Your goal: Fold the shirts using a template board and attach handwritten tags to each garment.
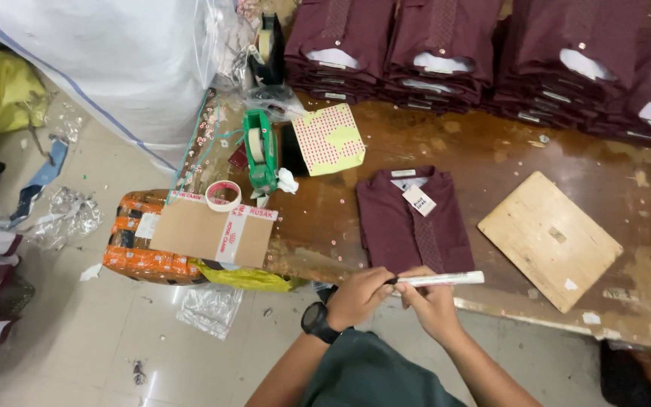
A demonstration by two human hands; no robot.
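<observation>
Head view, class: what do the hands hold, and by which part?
A white marker: left hand pinches its dark end, right hand grips the barrel beside it.

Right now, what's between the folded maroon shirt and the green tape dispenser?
In the head view, bare wet-looking tabletop separates the folded maroon shirt from the green tape dispenser; a dotted yellow paper packet sits just above that stretch.

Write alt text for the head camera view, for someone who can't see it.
Both hands, left hand and right hand, grip a white marker at the edge of a wooden table, just below a folded maroon shirt. Stacks of maroon shirts line the table's far side.
</observation>
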